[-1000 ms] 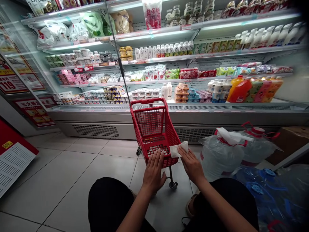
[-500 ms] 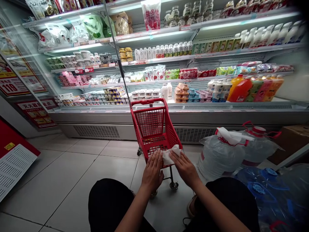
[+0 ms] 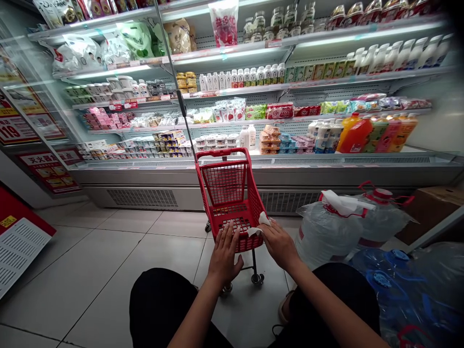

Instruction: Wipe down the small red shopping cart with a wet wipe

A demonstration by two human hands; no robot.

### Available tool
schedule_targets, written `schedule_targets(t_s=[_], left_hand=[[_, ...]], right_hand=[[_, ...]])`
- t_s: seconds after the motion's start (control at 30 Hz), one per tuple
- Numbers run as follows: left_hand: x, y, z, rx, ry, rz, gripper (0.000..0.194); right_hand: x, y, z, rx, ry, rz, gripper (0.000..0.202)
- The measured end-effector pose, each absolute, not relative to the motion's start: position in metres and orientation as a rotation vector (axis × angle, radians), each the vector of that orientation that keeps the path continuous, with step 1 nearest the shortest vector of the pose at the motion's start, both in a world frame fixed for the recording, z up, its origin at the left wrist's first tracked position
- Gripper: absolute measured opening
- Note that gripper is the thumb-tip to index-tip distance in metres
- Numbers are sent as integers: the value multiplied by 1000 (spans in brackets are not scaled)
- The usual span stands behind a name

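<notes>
A small red shopping cart (image 3: 225, 184) stands on the floor between my knees and the chilled shelves, its near end toward me. My left hand (image 3: 225, 255) lies over the near rim at the left, fingers stretched and holding nothing. At the right corner of that rim my right hand (image 3: 277, 241) is closed on a white tissue (image 3: 264, 220). Part of the tissue sticks up above the fingers and part hangs over the cart's edge. The right fingertips are partly hidden by the hand itself.
A refrigerated display case (image 3: 232, 176) with yogurts, milk and juice bottles spans the back. Large clear water jugs (image 3: 329, 229) and blue-capped jugs (image 3: 384, 280) stand close on my right. A red and white box-like unit (image 3: 21, 241) is at the left.
My right hand has moved slightly to the right and gathered the tissue, which was spread between both hands. My left hand has come off it and shifted slightly left.
</notes>
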State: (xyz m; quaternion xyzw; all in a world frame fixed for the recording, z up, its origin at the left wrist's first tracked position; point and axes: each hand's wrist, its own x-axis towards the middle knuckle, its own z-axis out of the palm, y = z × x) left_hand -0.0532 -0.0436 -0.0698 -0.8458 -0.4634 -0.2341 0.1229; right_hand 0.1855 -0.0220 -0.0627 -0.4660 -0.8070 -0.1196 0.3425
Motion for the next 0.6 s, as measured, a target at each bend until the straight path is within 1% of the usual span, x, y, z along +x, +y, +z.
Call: schedule_targets(t_s=[0.13,0.23,0.37,0.5,0.6], left_hand=[[-72,-45,-64,-2408,-1402,-695,91],[-78,-47,-64,-2314,-1456,-736,88],[-77,-49,-69,-2328,-1433,-745,91],[-80,-46,-69,-2380,-1372,-732,85],[-86,-41,-66,-2405,-1356,-714,80]], right_hand=[[170,-35,-66,-1145,-2145,-315,38],[163,-43,-72,-1059,-2251,-343,50],[164,-46,-71,-919,-2417,-366,66],[179,-30,-66,-852,-2463,-373,69],[200,-4,-63,-880,-2425,-393,69]])
